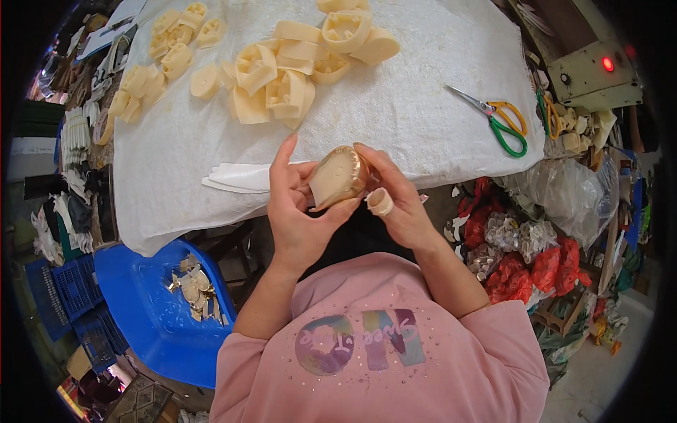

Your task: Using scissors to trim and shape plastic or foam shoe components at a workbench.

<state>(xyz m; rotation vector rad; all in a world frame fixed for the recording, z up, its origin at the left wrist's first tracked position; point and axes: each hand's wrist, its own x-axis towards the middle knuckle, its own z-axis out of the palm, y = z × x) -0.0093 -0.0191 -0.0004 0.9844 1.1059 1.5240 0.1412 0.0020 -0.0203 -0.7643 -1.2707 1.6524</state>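
Both of my hands hold a shoe heel (336, 176) wrapped in shiny gold material, just off the table's near edge. Its flat beige face is turned up, and the gold edge is gathered in small pleats around the rounded side. My left hand (296, 211) grips it from the left, thumb below and index finger raised. From the right, my right hand (398, 201) presses its fingers on the pleated rim. A pale wrap (379, 202) covers the right thumb. White flat strips (240, 178) lie beside my left hand. Cream bare heels (285, 70) are heaped farther back.
A white woven sheet (416, 120) covers the table. Scissors (504, 127) with yellow and green handles lie at the right. A blue tub (134, 296) at lower left holds gold pieces (196, 290). Red plastic bags (511, 275) lie at the right, below a machine (596, 74) with a red light.
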